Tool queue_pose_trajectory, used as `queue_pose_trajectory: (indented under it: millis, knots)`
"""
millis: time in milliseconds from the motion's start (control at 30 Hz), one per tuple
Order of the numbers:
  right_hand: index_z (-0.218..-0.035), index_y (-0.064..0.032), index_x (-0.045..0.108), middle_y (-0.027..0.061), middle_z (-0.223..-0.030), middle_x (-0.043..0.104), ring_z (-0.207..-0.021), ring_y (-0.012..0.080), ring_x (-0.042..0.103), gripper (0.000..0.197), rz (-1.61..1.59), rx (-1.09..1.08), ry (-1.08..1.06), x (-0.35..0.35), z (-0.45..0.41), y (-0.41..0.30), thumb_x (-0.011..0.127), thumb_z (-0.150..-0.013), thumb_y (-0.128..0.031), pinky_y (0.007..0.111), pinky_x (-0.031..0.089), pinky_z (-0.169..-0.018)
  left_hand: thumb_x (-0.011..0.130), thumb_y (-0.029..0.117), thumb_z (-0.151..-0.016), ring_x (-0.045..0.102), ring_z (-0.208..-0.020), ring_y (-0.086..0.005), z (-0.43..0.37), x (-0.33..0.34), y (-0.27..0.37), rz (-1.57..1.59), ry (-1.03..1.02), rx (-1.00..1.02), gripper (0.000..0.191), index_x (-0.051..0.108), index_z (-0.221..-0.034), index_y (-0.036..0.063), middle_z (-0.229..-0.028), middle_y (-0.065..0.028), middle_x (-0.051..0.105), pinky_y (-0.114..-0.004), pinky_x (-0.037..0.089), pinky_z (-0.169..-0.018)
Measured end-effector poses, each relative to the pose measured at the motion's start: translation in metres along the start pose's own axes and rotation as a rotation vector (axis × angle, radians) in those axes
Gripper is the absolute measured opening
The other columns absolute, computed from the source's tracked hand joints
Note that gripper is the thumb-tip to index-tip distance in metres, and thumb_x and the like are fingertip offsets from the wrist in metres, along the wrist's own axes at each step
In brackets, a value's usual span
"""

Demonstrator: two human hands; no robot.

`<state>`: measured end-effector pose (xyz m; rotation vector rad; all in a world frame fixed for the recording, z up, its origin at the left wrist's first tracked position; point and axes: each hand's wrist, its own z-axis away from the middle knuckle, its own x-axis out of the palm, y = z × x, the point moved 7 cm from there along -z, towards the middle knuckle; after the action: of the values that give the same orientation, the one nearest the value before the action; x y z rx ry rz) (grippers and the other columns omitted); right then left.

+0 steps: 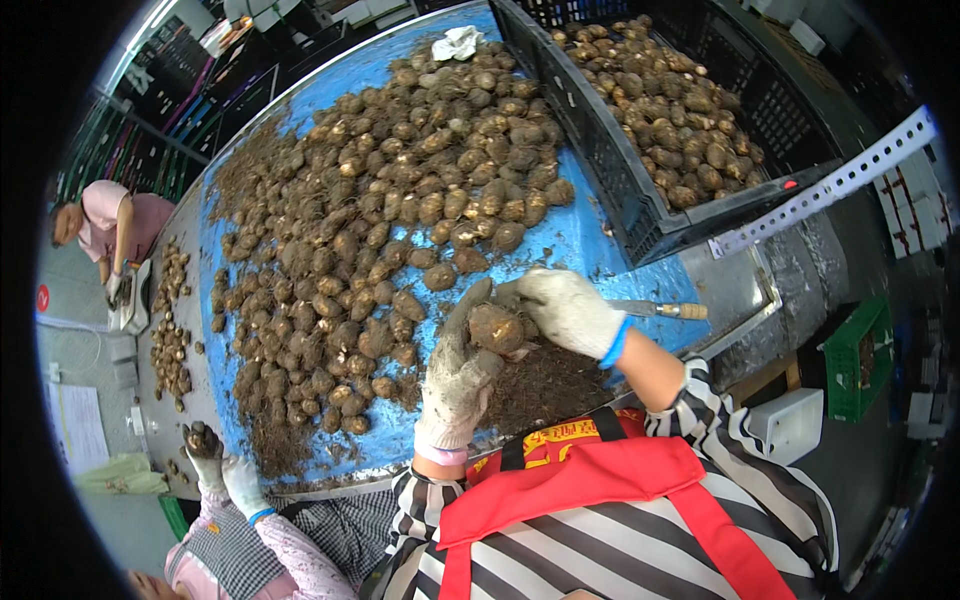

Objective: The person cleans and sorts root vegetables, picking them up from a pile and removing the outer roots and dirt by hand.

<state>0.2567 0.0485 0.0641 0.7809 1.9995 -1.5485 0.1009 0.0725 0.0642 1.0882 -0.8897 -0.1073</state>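
Observation:
A round brown taro corm lies in my left hand, which wears a soiled white knit glove with a pink band at the wrist. My right hand, gloved in white with a blue band, is at the corm's upper right side; its fingertips look dark with soil, and whether they hold anything is hidden. Just right of that hand, a knife with a wooden handle rests on the blue sheet. Beyond my hands spreads a large heap of small hairy taro corms. Loose soil and root fibres lie beneath my hands.
A black plastic crate holding more corms stands at the upper right, near a perforated white strip. A co-worker's gloved hands are at the lower left, one holding corms. Another person works at the far left beside a scale.

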Motion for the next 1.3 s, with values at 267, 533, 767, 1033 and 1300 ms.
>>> queue_pose_trajectory:
  millis: [267,533,767,1033,1300]
  knots:
    - [-0.103,-0.0005,0.073,0.0152,-0.104,0.073,-0.101,0.0307,0.071,0.025,-0.132,0.245,0.113,-0.058,0.019,-0.02,0.074,-0.078,0.0,0.038,0.056,-0.089,0.088,0.012,-0.077,0.065,-0.122,-0.038,-0.005,0.001,0.006,0.287,-0.031,-0.051,0.104,0.026,-0.16,0.0008,-0.137,-0.0212,0.058,-0.053,0.062,-0.096]
    - [-0.093,-0.0059,0.069,0.0151,-0.087,0.066,-0.084,0.0372,0.066,0.012,0.058,-0.043,0.139,-0.029,0.021,-0.04,0.065,-0.086,-0.015,0.048,0.054,-0.072,0.072,0.016,-0.086,0.059,-0.129,-0.0259,-0.003,0.001,-0.001,-0.233,-0.124,-0.057,0.084,0.034,-0.159,0.0008,-0.143,-0.016,0.057,-0.039,0.045,-0.112]
    - [-0.086,-0.0028,0.065,0.0181,-0.086,0.066,-0.082,0.0404,0.065,0.012,0.061,0.068,-0.263,0.019,0.025,-0.02,0.063,-0.086,-0.014,0.05,0.052,-0.072,0.078,0.025,-0.087,0.07,-0.099,-0.0242,0.007,-0.044,0.005,0.308,-0.201,-0.14,0.071,0.049,-0.146,-0.0003,-0.134,-0.0185,0.061,-0.036,0.06,-0.081]
    - [-0.102,0.0005,0.073,0.023,-0.093,0.07,-0.088,0.0383,0.069,0.026,-0.023,0.438,-0.319,-0.007,0.04,0.021,0.062,-0.089,-0.019,0.044,0.055,-0.078,0.069,0.021,-0.1,0.063,-0.11,-0.024,0.048,-0.288,0.191,0.191,0.39,0.46,0.033,0.063,-0.125,0.001,-0.122,-0.0112,0.066,-0.036,0.054,-0.096]
    - [-0.119,-0.0045,0.072,0.0169,-0.101,0.073,-0.093,0.0351,0.07,0.034,-0.006,0.486,0.12,-0.021,0.01,0.044,0.065,-0.089,-0.018,0.043,0.055,-0.085,0.042,0.016,-0.11,0.039,-0.15,-0.0371,0.068,-0.341,0.357,0.04,0.566,0.77,0.047,0.04,-0.153,-0.0043,-0.161,-0.0267,0.037,-0.052,0.041,-0.121]
